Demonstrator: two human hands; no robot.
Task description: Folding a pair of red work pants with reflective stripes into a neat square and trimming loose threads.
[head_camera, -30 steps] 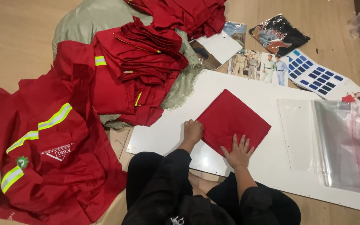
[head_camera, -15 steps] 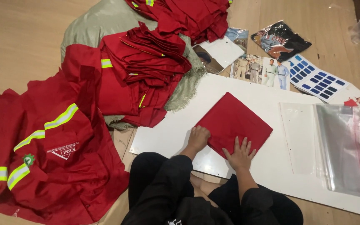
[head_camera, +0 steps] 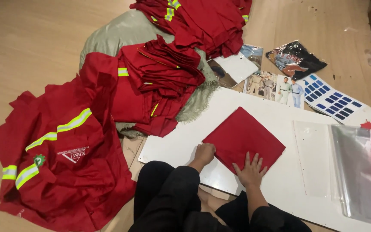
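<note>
**Folded red cloth on white board: hand positions and clearances**

The folded cloth [head_camera: 244, 139] lies flat on the white board [head_camera: 280, 189], turned so its corners point up, down, left and right. The board rests on the wooden floor [head_camera: 35, 47].

The left hand [head_camera: 205, 153] sits at the cloth's lower-left edge, near the left corner. Its fingers are curled into a loose fist; whether they pinch the edge cannot be told. The right hand [head_camera: 250, 170] lies flat on the cloth's bottom corner, fingers [head_camera: 247, 160] spread and released, pressing down and grasping nothing.

Edges:
- The cloth's upper two edges are clear of other items, with bare board on both sides.
- Its lower edges run close to the board's near edge, where the person's dark-clothed knees meet the board.

Open room:
- Left of the cloth, bare board extends to the board's left edge.
- Right of the cloth, bare board extends to a clear plastic bag [head_camera: 359, 172] that lies on the board's right end, well apart from the cloth.
- Beyond the board's far edge lie printed sheets [head_camera: 275, 86] and a blue swatch card [head_camera: 329, 98].

Left of the board, a stack of red garments [head_camera: 159, 81] rests on a green sack [head_camera: 121, 32]. A red jacket [head_camera: 61, 159] with reflective stripes lies spread on the floor nearer the person.
</note>
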